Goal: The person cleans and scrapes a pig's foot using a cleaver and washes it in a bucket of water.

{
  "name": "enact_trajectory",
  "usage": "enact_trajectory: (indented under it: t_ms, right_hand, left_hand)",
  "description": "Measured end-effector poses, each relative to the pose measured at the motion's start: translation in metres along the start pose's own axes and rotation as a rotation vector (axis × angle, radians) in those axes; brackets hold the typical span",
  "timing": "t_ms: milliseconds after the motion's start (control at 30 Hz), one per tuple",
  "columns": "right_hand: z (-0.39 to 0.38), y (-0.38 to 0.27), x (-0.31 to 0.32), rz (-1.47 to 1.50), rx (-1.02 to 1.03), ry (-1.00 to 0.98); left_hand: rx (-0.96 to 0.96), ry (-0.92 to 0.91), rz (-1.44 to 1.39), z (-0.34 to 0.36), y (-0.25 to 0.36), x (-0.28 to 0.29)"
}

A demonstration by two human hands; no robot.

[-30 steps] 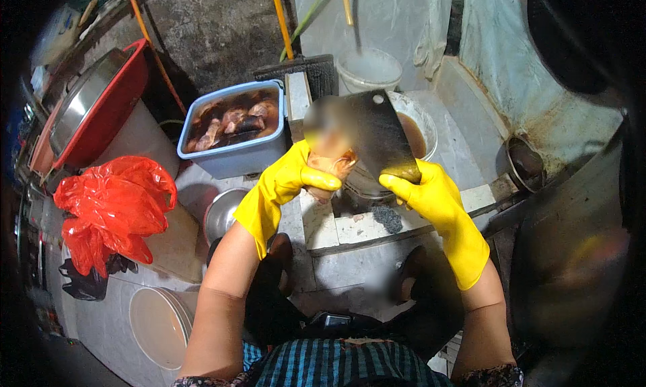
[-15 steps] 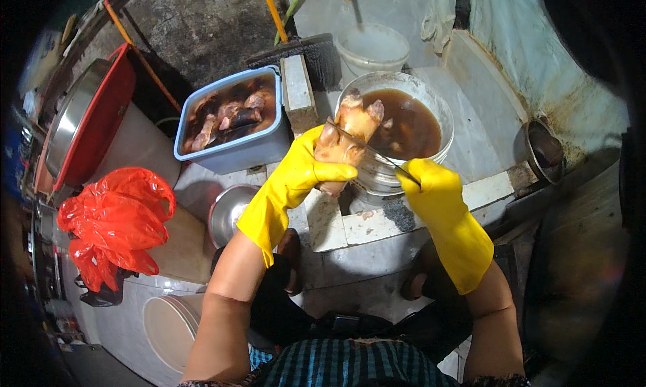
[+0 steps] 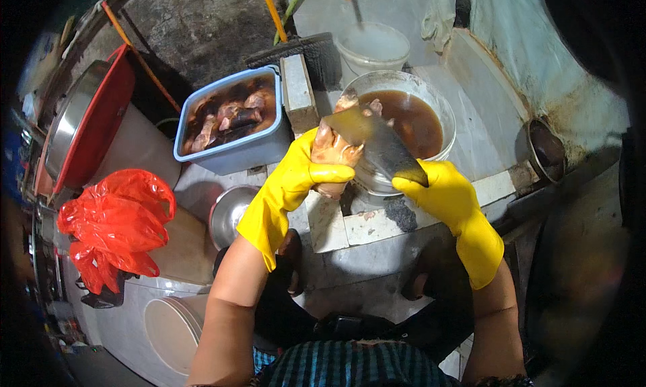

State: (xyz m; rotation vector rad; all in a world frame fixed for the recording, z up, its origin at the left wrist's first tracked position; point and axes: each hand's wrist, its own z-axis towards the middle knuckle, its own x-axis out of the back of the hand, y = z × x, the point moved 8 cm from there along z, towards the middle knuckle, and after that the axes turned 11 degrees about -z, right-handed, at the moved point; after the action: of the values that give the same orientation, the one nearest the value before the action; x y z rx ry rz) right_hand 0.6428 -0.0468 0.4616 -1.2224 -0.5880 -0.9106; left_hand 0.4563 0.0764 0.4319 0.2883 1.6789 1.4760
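Gripping what looks like a trotter (image 3: 333, 153) with the yellow-gloved left hand (image 3: 289, 177), fingers curled round its lower part and thumb across the front; the right hand (image 3: 447, 193), same kind of glove, is closed on the near end of a wide dark blade (image 3: 391, 151); that blade crosses in front of the trotter and blocks part of it, so I can't tell if they touch; trotter's held up at the left side of a white bucket (image 3: 434, 108) of brown liquid, hiding some of the rim; over left there's a blue tub (image 3: 232, 161) with more meat pieces (image 3: 232, 116) soaking, and a pale-topped block (image 3: 297, 84) between tub and bucket; a metal bowl (image 3: 231, 217) sits near the left wrist, then a puffy red plastic bag (image 3: 121, 219), pale stacked buckets (image 3: 194, 310) and a tilted red basin (image 3: 108, 114); any print on the far-left clutter (image 3: 57, 313) is too blurry to read.
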Motion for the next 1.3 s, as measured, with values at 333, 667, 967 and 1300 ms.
enact_trajectory:
  t_ms: [333,667,967,1300]
  right_hand:
    - [-0.001,0.039,0.028,0.120,-0.276,0.300]
    - [-0.012,-0.017,0.012,0.175,-0.157,-0.090]
    - [-0.029,-0.013,-0.029,0.247,-0.394,-0.714]
    - [-0.029,0.001,-0.041,0.326,-0.354,-0.693]
  left_hand:
    - [0.133,0.035,-0.222,-0.003,-0.018,0.010]
    - [0.091,-0.100,-0.118,-0.005,0.003,0.000]
    - [0.219,-0.326,0.028,-0.008,0.005,0.006]
    - [0.253,-0.339,0.235,-0.004,-0.007,0.010]
